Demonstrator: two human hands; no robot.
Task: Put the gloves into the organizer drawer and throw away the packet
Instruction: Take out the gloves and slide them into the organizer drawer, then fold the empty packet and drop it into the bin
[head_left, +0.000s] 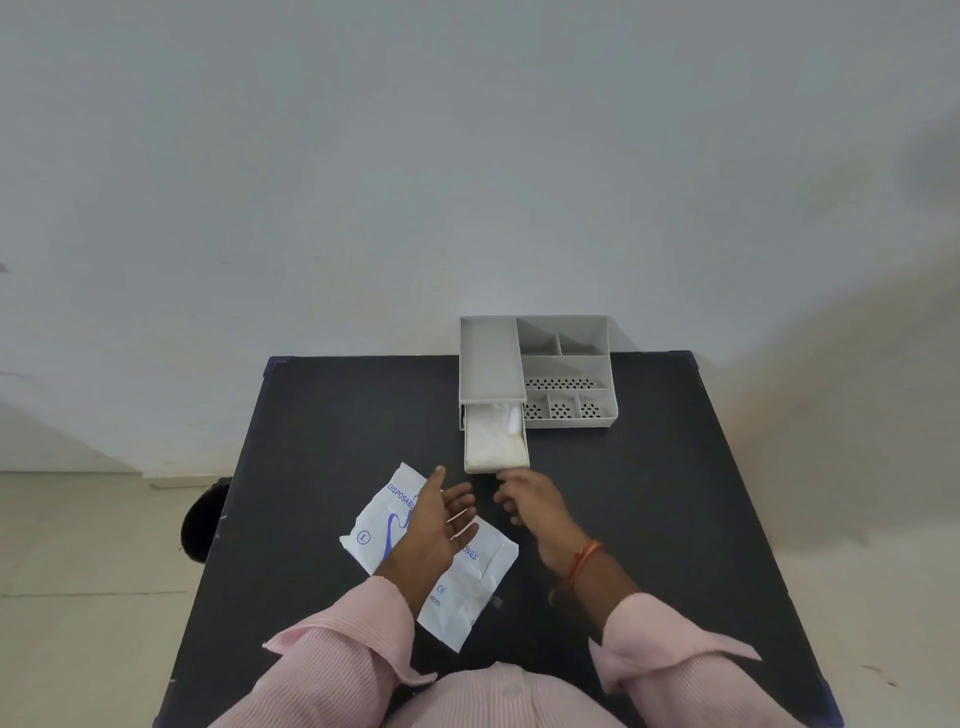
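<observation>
One packet (470, 587) lies flat on the tabletop (649, 519) under the left hand (434, 525), its grip spread. At one o'clock, the right hand (530, 499) curls empty beside one open drawer (522, 465) holding white gloves (493, 441), in one organizer (566, 364).

There is a single view, from a wide-angle camera worn on the person's head, looking forward and steeply down over the chest and both sleeves onto the tabletop (311, 415). It sits close above the work: the left hand (434, 525) and right hand (530, 499) fill the lower middle. Just past the fingers (462, 501) lies the organizer (566, 369), at the tabletop's far edge. Beyond it the upper half shows only pale wall, bowed by the lens. No second view shares the scene.
</observation>
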